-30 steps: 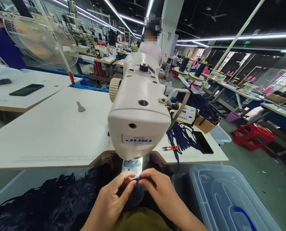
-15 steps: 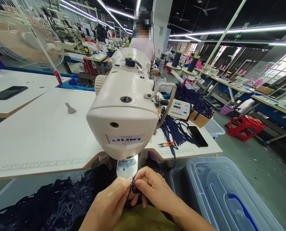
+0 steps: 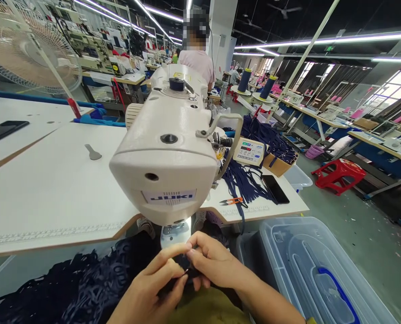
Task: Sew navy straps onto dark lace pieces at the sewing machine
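Note:
Just in front of the sewing machine's lit metal plate (image 3: 175,235), my two hands meet at the fingertips. My left hand (image 3: 160,274) has its index finger stretched toward the other hand, with thumb and middle finger bent close around a tiny dark piece. My right hand (image 3: 212,261) pinches with thumb and index finger; what lies in that pinch is too small to name. Dark navy material shows below the fingers. The white machine head (image 3: 167,166) stands directly above and beyond my hands.
Navy straps (image 3: 244,180), orange snips (image 3: 232,201), a phone (image 3: 275,189) and a control panel (image 3: 250,152) lie right on the white table (image 3: 59,189). A lidded plastic box (image 3: 308,270) stands lower right; dark strips (image 3: 95,279) heap lower left. A person (image 3: 197,60) sits beyond the machine.
My left hand's index finger has stretched out, and its thumb has moved lower, apart from it. My right hand stays pinched close by. The view has shifted slightly, with the machine now further left.

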{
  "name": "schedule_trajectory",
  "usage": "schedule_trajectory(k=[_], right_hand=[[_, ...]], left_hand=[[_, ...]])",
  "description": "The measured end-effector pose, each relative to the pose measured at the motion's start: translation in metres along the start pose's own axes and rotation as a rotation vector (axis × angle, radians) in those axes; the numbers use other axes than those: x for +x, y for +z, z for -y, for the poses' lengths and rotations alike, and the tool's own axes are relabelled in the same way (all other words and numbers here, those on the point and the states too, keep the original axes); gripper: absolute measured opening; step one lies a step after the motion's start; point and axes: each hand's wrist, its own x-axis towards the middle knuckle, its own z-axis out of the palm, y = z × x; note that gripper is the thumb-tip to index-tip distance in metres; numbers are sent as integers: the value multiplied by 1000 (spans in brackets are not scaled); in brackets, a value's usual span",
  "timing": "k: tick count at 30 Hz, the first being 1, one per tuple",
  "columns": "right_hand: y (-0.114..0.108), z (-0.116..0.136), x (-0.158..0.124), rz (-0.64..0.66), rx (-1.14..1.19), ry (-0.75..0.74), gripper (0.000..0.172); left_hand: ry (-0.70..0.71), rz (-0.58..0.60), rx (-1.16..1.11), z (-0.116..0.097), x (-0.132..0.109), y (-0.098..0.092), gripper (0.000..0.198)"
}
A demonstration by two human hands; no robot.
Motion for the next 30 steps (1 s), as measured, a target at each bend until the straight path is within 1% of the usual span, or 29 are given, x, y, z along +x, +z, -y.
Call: schedule_trajectory(k=[1, 3, 6, 8, 10, 12, 13, 14, 15, 17, 19, 21, 23, 25, 27, 30], right_hand=[[-2, 5, -2, -6, -36, -23, 26], [-7, 17, -6, -50, -158, -105, 27], [-12, 33, -11, -67, -373, -219, 31], [-14, 38, -11, -100, -512, -288, 26], [-13, 38, -10, -211, -677, -402, 13], [-11, 32, -11, -380, -805, -558, 8], [-10, 29, -12, -448, -820, -623, 9], [-7, 24, -13, -485, -802, -660, 13], [-5, 19, -15, -487, -764, -658, 19], [2, 9, -17, -402, -670, -570, 33], [8, 0, -17, -353, -543, -464, 40], [15, -8, -13, -368, -304, -406, 41], [20, -13, -7, -386, -9, -370, 39], [25, -17, -1, -385, 181, -370, 35], [27, -19, 3, -408, 185, -428, 29], [30, -25, 6, -503, 20, -561, 19]], left_hand=[[-8, 23, -7, 1, 0, -1, 14], [-82, 55, -59, 3, 1, -3, 12], [-254, 38, -212, 5, 4, -7, 16], [-326, 30, -331, 5, 4, -8, 20], [-431, -13, -410, 2, 4, -8, 22], [-567, -79, -468, -4, 4, -8, 25], [-627, -114, -493, -7, 4, -7, 27], [-669, -146, -513, -10, 4, -7, 29], [-684, -168, -525, -12, 5, -6, 31], [-670, -200, -505, -14, 6, -4, 31], [-630, -195, -436, -12, 7, -2, 30], [-553, -162, -352, -7, 5, 2, 28], [-438, -151, -249, -1, 3, 6, 23], [-311, -181, -132, 4, 0, 9, 17], [-192, -238, -10, 5, -3, 12, 13], [-54, -317, 141, 5, -7, 15, 13]])
